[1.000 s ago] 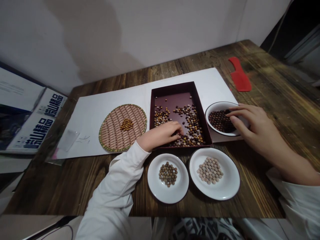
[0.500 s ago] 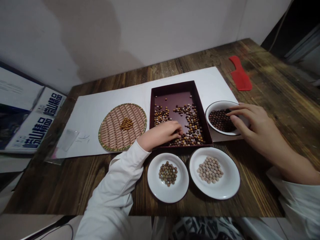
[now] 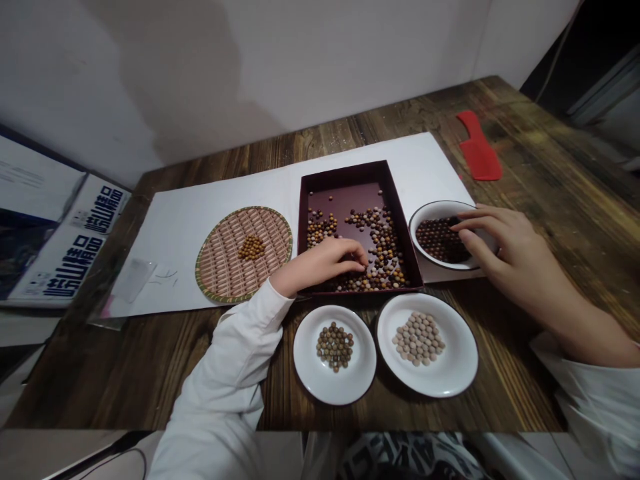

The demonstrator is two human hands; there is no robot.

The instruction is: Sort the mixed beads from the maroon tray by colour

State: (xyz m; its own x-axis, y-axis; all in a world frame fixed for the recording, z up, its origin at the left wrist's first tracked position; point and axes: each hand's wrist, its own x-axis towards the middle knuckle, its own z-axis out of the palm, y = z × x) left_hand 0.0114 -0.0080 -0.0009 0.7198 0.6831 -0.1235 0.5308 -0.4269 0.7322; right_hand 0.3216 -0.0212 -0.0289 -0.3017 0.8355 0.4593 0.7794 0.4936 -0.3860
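Table [image 3: 125,373], wooden, bearing a dark red box [image 3: 345,172] of mixed beads [image 3: 380,250]. Left hand [image 3: 325,261]: fingers curled down onto the beads near the box's 6 o'clock edge; any pinch hidden. Right hand [image 3: 505,250]: fingers curved over dark beads [image 3: 437,240] in a white bowl [image 3: 430,213] at the box's 3 o'clock; grip unclear.

Dim, soft light is falling across the wooden table [image 3: 125,373], a broad, hazy shadow is spreading over the wall [image 3: 165,80] behind it, a pale sheen is glaring along its far right end, and the wide lens is bending its outer edges.
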